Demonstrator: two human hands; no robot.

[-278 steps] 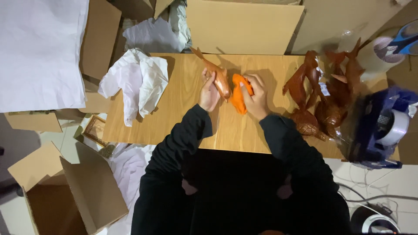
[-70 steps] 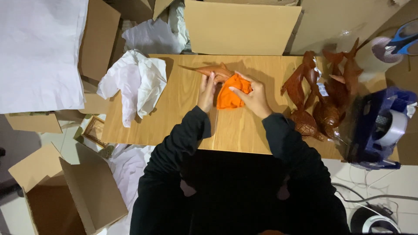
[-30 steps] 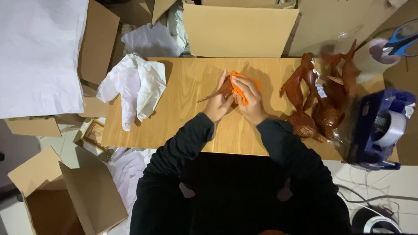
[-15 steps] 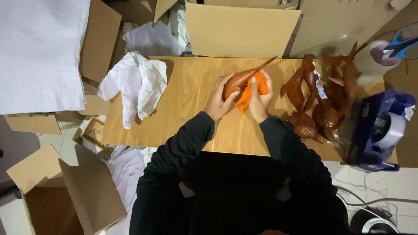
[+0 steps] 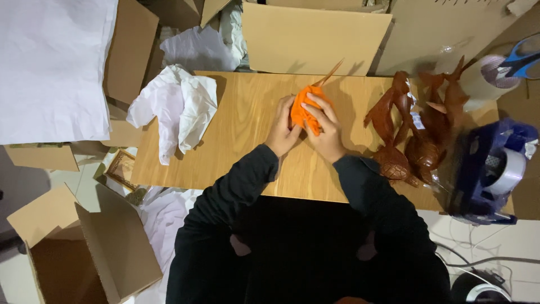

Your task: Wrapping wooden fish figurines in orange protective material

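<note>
Head view: both hands, left hand (image 5: 281, 129) and right hand (image 5: 323, 126), close their fingers around an orange-wrapped carving (image 5: 304, 110) mid-surface (image 5: 236, 157), bare wood leftward, brown carvings (image 5: 416, 129) crowding the right edge.

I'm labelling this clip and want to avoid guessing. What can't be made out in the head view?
- Wooden piece: only a thin tip shows; the orange cloth and both hands cover the rest.
- Left hand and right hand: palms hidden against the cloth.
- Wooden carvings: overlapping in shadow, count unclear.
- Scissors: cut off by the right edge.
</note>
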